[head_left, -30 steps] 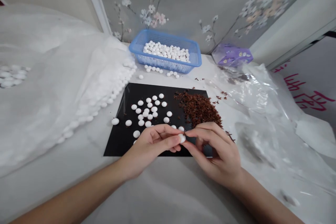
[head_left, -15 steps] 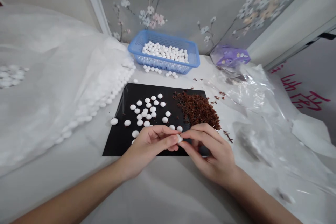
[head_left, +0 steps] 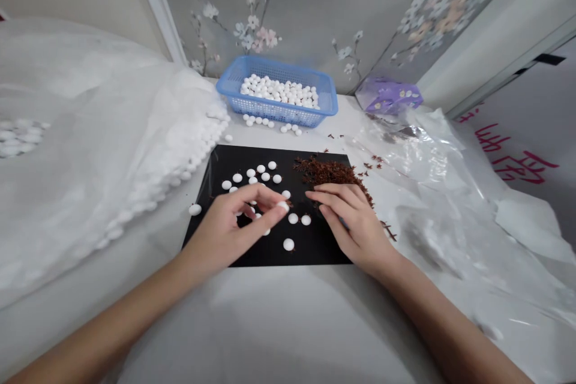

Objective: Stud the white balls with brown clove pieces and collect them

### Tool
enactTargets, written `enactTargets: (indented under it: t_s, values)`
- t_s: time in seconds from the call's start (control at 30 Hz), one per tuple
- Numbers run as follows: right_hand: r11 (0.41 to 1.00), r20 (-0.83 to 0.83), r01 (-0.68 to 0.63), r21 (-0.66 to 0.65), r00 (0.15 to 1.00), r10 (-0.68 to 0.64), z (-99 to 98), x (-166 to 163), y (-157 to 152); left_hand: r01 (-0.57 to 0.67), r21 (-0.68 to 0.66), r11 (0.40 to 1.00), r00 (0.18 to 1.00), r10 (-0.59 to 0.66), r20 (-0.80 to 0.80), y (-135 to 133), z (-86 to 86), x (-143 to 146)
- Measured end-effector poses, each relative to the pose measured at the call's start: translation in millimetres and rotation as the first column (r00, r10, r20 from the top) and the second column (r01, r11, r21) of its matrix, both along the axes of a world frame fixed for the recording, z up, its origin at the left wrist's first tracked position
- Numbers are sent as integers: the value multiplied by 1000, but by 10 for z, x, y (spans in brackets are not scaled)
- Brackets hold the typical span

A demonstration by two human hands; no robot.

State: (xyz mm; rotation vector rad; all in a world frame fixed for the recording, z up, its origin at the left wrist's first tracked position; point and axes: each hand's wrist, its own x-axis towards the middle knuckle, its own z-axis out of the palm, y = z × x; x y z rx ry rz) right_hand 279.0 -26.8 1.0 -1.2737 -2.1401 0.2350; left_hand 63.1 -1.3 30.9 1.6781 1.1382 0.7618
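In the head view, the left grip (head_left: 231, 225) pinches a white piece (head_left: 283, 207) between thumb and forefinger, a brown bit (head_left: 290, 204) at its right end. Right of it, the right grip (head_left: 355, 222), digits parted, lies before the brown pile (head_left: 328, 171). A light pinch leaving that end exposed, above the black board (head_left: 324, 249), should work best.

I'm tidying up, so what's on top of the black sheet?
White balls and a heap of brown spiky bits. Anything behind the left hand or right hand can't be seen.
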Motion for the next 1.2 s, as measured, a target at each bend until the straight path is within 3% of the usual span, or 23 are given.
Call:
enactTargets:
  t_s: [0.1, 0.17, 0.3, 0.53, 0.7, 0.77, 0.9, 1.07, 1.13, 1.2]
  values:
    - [999, 135, -40, -11, 990, 41, -83, 5, 62, 27, 285, 958, 952, 63, -299, 110, 34, -135]
    - [999, 150, -37, -19, 988, 40, -115, -3, 70, 100, 382, 918, 888, 90, -450, 168, 35, -198]
    - [1000, 96, -13, 20, 995, 11, -150, -15, 64, 154, 338, 929, 812, 76, -579, 270, -4, -258]
    - [999, 53, 28, 42, 998, -30, -149, -25, 53, 132, 321, 938, 768, 109, -631, 416, -33, -305]
    - [997, -12, 48, 62, 999, -48, -129, -17, 39, 45, 454, 890, 718, 287, -634, 658, 38, -370]
    - [995, -55, 53, 85, 997, -49, -137, -13, 35, 69, 486, 871, 659, 325, -678, 803, 37, -396]
    - [991, -105, 57, 122, 993, -45, -152, -12, 26, 184, 447, 875, 567, 277, -776, 1038, -30, -413]
    - [987, -160, 77, 141, 986, -54, -114, -27, -7, 169, 458, 873, 647, 252, -719, 1046, -43, -358]
    - [983, -196, 112, 146, 977, -82, -78, -44, -38, 97, 460, 882, 756, 235, -611, 883, 2, -282]
    - [977, -226, 145, 154, 968, -108, -29, -66, -79, -19, 387, 922, 898, 187, -399, 605, 44, -167]
